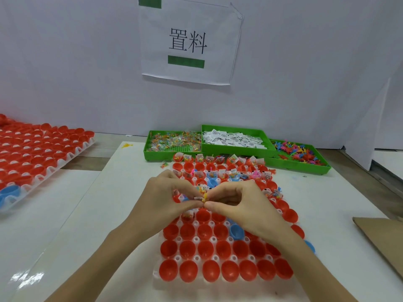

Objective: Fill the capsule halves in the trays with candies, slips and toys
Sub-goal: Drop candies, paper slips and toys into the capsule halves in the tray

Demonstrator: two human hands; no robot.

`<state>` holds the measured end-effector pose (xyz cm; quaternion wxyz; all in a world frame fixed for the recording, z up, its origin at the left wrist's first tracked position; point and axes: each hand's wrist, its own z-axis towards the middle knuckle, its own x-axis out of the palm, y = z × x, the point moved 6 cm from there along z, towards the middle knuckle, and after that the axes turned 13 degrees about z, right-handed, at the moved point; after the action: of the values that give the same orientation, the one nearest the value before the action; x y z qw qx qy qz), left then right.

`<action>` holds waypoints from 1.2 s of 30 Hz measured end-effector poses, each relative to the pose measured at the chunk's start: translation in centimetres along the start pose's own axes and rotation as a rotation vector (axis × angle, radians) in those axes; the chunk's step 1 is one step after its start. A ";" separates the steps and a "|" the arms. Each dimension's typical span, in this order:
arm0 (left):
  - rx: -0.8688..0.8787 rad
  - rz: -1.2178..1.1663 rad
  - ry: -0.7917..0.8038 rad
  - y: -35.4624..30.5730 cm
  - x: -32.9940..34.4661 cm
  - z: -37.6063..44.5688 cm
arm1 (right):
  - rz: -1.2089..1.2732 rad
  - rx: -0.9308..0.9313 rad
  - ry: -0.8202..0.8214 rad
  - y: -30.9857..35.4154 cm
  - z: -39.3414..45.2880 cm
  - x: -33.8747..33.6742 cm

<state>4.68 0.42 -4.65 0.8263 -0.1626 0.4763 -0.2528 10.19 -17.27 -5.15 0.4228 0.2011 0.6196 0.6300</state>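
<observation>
Capsule halves [220,247] fill two trays [157,277]; left hand [165,197] and right hand [237,203] pinch one yellow toy [204,196].

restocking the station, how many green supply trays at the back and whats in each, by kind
candy tray: 1
paper slip tray: 1
toy tray: 1
total: 3 green trays, side by side along the wall behind the capsule tray where the left hand and right hand pinch a small bundle of items together.
</observation>
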 end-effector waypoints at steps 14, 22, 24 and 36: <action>0.016 0.117 0.080 -0.2 1.5 -0.3 | -0.217 0.029 -0.086 -0.4 -0.5 0.3; -0.001 0.149 0.122 -0.6 1.2 -0.4 | -0.285 -0.032 -0.075 -0.5 -0.5 0.8; -0.023 0.132 0.153 -0.5 1.1 -0.3 | -0.290 -0.036 -0.079 -0.5 -0.5 0.8; 0.006 0.192 0.212 -1.2 2.1 -0.6 | -0.397 0.023 -0.028 -0.6 -0.4 1.1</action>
<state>4.75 -1.77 -5.85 0.7923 -0.0863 0.5734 -0.1898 9.42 -16.76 -6.05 0.5450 0.0887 0.6481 0.5245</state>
